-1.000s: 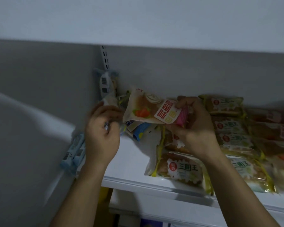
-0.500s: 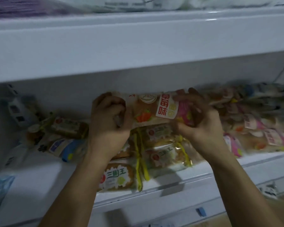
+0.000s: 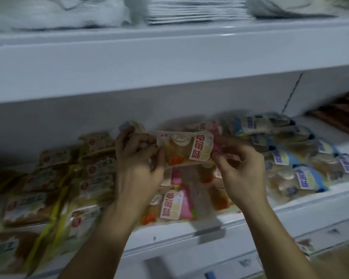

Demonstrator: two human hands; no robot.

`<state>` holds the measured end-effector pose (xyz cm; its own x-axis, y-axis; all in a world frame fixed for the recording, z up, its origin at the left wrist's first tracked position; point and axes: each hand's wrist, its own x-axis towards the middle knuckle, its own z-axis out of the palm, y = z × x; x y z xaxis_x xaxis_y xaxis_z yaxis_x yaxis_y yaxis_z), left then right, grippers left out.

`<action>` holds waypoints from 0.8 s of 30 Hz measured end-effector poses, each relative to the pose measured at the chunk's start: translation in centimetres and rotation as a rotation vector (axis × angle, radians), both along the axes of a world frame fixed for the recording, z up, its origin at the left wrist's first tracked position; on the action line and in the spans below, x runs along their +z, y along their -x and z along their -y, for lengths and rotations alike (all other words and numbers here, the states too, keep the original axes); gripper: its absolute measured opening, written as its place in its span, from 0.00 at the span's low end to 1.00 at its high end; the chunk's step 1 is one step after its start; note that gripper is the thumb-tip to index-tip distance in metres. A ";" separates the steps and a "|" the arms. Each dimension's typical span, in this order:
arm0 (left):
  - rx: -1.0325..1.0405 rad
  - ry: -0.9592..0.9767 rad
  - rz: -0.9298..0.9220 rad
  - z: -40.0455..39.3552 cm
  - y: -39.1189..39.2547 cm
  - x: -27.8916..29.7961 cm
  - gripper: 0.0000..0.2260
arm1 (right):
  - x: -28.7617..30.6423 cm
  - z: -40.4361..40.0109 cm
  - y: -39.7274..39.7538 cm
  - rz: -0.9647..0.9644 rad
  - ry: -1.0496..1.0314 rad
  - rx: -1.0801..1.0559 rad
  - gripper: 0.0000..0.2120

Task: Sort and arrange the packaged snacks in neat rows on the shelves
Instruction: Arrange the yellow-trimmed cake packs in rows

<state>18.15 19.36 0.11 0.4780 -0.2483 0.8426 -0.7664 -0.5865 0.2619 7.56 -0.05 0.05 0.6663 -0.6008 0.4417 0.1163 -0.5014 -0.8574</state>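
Observation:
A pink-and-white strawberry snack pack [image 3: 186,150] is held above the white shelf [image 3: 189,234]. My left hand [image 3: 138,166] grips its left end. My right hand [image 3: 240,170] pinches its right end at the pink edge. Below it, more pink packs [image 3: 175,204] lie in a column on the shelf. Yellow-edged bread packs [image 3: 54,198] fill the shelf to the left in rows. Blue-labelled packs [image 3: 294,164] lie in rows to the right.
An upper shelf [image 3: 169,57] hangs close above, carrying white bagged goods [image 3: 58,11]. Dark brown packs [image 3: 343,111] sit at the far right behind a divider. A lower shelf edge [image 3: 250,258] shows beneath.
The view has swung right along the shelf. Both hands carried the strawberry pack from the yellow bread packs over to the column of pink packs.

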 end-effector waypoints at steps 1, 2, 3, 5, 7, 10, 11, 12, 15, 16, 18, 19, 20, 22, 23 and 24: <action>0.013 -0.007 0.003 1.1 0.2 -0.4 0.08 | -0.3 1.3 0.1 -0.010 0.006 0.012 0.14; 0.026 -0.018 0.000 2.0 0.2 -0.6 0.08 | -0.6 2.5 0.2 -0.021 0.006 0.027 0.14; 0.037 -0.029 0.000 2.7 0.3 -0.9 0.08 | -0.9 3.6 0.3 -0.032 0.001 0.041 0.14; 0.053 -0.041 0.003 4.0 0.6 -1.3 0.07 | -1.3 5.3 0.6 -0.041 -0.011 0.075 0.15; 0.081 -0.073 0.007 5.3 1.0 -1.5 0.07 | -1.6 6.5 0.8 -0.037 0.002 0.093 0.16; 0.112 -0.163 -0.037 7.2 1.0 -1.6 0.08 | -1.8 8.1 0.3 -0.064 0.056 0.121 0.19; 0.128 -0.210 -0.102 7.8 0.7 -1.7 0.09 | -1.9 8.5 -0.1 -0.091 0.093 0.135 0.21; 0.154 -0.267 -0.194 8.4 0.3 -1.6 0.11 | -1.9 9.0 -0.5 -0.122 0.133 0.150 0.23; 0.237 -0.373 -0.414 9.6 -0.8 -1.8 0.14 | -2.6 10.0 -1.8 -0.197 0.201 0.183 0.25; 0.258 -0.398 -0.444 9.9 -1.2 -1.9 0.14 | -2.9 10.1 -2.2 -0.211 0.209 0.197 0.25; 0.286 -0.454 -0.489 10.4 -1.8 -2.2 0.14 | -3.6 10.4 -3.0 -0.247 0.209 0.229 0.24; 0.294 -0.475 -0.505 10.5 -2.0 -2.3 0.13 | -3.7 10.5 -3.2 -0.265 0.209 0.239 0.24; 0.303 -0.490 -0.518 10.7 -2.1 -2.4 0.11 | -3.8 10.6 -3.4 -0.277 0.211 0.243 0.23; 0.332 -0.534 -0.550 11.1 -2.0 -2.4 0.10 | -3.9 10.8 -3.6 -0.290 0.221 0.239 0.23; 0.347 -0.564 -0.568 11.2 -2.0 -2.4 0.11 | -4.0 10.8 -3.6 -0.299 0.226 0.241 0.24; 0.358 -0.585 -0.587 11.3 -2.0 -2.4 0.11 | -4.1 10.8 -3.5 -0.310 0.233 0.251 0.24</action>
